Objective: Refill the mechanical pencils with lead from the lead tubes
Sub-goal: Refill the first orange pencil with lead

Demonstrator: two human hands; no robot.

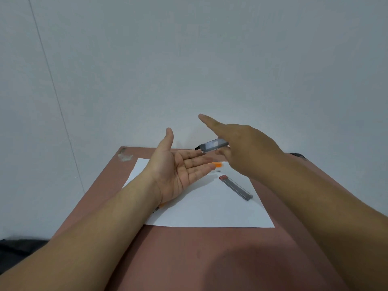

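**A:** From the head view, we've got the right hand [249, 150] up above the white sheet [201, 208], thumb and curled fingers pinching a clear lead tube [212, 145], index finger stretched out straight past it.

**B:** And the tube's long axis? That's what we need.

**A:** It runs right to left, tipped slightly down. The dark open end [198, 147] points away from the grip, straight at our left hand [180, 166].

**B:** The left hand, is it holding anything?

**A:** Nothing we can see. It's palm-up, fingers straight and relaxed, thumb raised, a flat catching surface. The tube's mouth sits just above the fingertips [195, 153], near but not touching as far as we can tell.

**B:** So we judge the step as tipping lead out into that palm.

**A:** That's our read. Whether any lead is already out, we can't tell; it's too thin to make out here.

**B:** What else is down there?

**A:** A second lead tube [236, 187] with a reddish cap lies flat on the sheet, diagonal, below the right hand. An orange piece [217, 164] and a tiny grey bit [218, 170] lie just beyond the left fingertips. All of it rests on the brown table [189, 259].

**B:** The pencil itself?

**A:** Mostly hidden; only a sliver of orange [161, 205] peeks out under the left wrist.
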